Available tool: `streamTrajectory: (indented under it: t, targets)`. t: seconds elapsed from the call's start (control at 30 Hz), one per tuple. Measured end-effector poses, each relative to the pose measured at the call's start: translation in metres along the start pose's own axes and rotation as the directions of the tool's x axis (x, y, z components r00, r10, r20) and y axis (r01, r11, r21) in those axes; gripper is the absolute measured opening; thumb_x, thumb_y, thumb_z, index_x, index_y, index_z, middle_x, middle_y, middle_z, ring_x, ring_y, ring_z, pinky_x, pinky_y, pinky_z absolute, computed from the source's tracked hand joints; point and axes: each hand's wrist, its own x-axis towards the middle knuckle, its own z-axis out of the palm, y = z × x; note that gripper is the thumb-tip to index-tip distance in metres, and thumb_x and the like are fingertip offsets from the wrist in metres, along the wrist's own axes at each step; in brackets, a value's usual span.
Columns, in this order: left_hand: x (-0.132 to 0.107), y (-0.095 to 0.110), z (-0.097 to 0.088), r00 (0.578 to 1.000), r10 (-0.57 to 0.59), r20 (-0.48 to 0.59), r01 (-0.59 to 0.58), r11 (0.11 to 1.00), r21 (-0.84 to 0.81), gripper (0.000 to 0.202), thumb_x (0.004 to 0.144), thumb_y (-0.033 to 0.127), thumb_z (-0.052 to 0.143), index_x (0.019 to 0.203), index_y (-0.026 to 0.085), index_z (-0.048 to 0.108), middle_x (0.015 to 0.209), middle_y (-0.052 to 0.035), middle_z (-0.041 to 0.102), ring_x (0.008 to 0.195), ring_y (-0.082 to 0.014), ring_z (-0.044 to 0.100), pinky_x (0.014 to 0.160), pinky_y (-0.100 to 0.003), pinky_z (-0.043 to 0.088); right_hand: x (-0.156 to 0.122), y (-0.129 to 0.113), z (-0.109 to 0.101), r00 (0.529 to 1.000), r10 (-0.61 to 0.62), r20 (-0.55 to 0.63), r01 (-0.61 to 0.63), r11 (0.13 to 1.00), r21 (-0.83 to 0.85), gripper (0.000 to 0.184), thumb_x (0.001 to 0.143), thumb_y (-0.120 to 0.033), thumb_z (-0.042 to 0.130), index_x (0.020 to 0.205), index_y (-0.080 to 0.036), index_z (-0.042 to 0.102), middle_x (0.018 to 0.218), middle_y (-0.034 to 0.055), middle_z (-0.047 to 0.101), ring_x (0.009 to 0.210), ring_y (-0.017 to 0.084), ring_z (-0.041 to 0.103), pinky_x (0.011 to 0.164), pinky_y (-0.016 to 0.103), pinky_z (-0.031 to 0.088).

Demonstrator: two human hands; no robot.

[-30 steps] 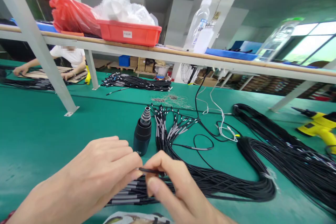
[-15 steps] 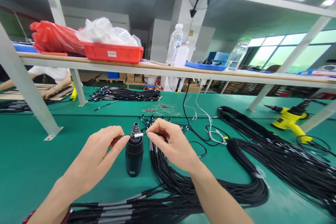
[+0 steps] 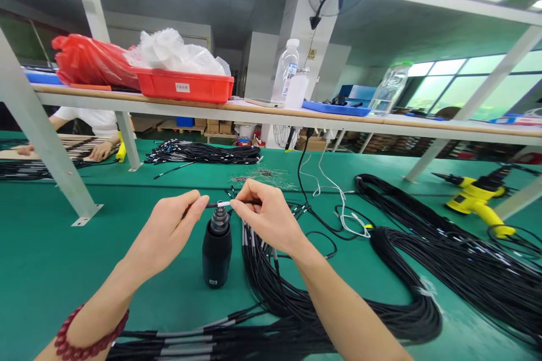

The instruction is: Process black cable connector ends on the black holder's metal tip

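Note:
A thin black cable with a white sleeve (image 3: 223, 204) is stretched level between my hands. My left hand (image 3: 171, 231) pinches it on the left of the sleeve, and my right hand (image 3: 266, 215) pinches it on the right. Just beneath the white sleeve is the stepped metal nozzle of a black heat gun (image 3: 217, 254), which stands upright on the green bench. Whether the cable touches the nozzle I cannot tell. A bundle of black cables (image 3: 271, 285) with grey sleeves lies beside the heat gun, partly hidden by my right hand and forearm.
A yellow heat gun (image 3: 476, 197) lies at the right beside long black cable bundles (image 3: 406, 276). Another bundle (image 3: 203, 152) lies at the back. Above runs a shelf (image 3: 254, 110) with a red bin (image 3: 186, 87) and bottles. A co-worker's hand (image 3: 101, 150) rests at far left.
Both hands have risen slightly with the cable, so the white sleeve now sits at the nozzle's top rather than in front of it. The co-worker's hands have shifted.

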Motion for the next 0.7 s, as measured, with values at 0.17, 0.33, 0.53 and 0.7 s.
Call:
streamTrajectory:
  t: [0.17,0.33,0.53,0.7]
  targets:
    - [0.008,-0.008,0.005,1.000,-0.012,-0.022,0.012,1.000,-0.027,0.043,0.099,0.049,0.032,0.064,0.022,0.032,0.059,0.0056,0.034,0.057,-0.0135,0.030,0.054,-0.026,0.027,0.008,0.004,0.004,0.999,-0.004,-0.038,0.004,1.000,0.002,0.020,0.084,-0.025,0.059,0.067,-0.019,0.050,0.063,-0.0036,0.050,0.057,0.010,0.042,0.051,0.022,0.033]
    - [0.012,-0.012,0.007,1.000,-0.022,0.008,0.022,0.999,-0.041,0.043,0.098,0.049,0.034,0.064,0.022,0.034,0.060,0.0050,0.035,0.058,-0.0140,0.033,0.055,-0.026,0.028,0.010,0.006,0.006,0.999,0.001,-0.053,-0.003,1.000,-0.019,0.018,0.082,-0.023,0.059,0.065,-0.019,0.052,0.062,-0.0034,0.052,0.056,0.010,0.043,0.052,0.023,0.034]
    - [0.015,-0.015,0.006,0.997,-0.059,0.058,0.064,0.994,-0.089,0.041,0.095,0.050,0.038,0.067,0.022,0.037,0.063,0.0050,0.037,0.060,-0.0140,0.032,0.056,-0.026,0.027,0.011,0.010,0.007,0.999,0.006,-0.044,-0.007,1.000,-0.024,0.017,0.081,-0.021,0.060,0.066,-0.018,0.053,0.063,-0.0031,0.054,0.057,0.010,0.044,0.052,0.022,0.034]
    - [0.016,-0.018,0.005,0.994,-0.070,0.078,0.079,0.991,-0.108,0.039,0.095,0.051,0.041,0.068,0.022,0.039,0.064,0.0054,0.038,0.061,-0.0139,0.032,0.057,-0.027,0.027,0.014,0.013,0.008,0.999,0.002,-0.046,-0.003,1.000,-0.019,0.018,0.081,-0.019,0.062,0.066,-0.018,0.053,0.063,-0.0036,0.054,0.056,0.010,0.044,0.051,0.021,0.033]
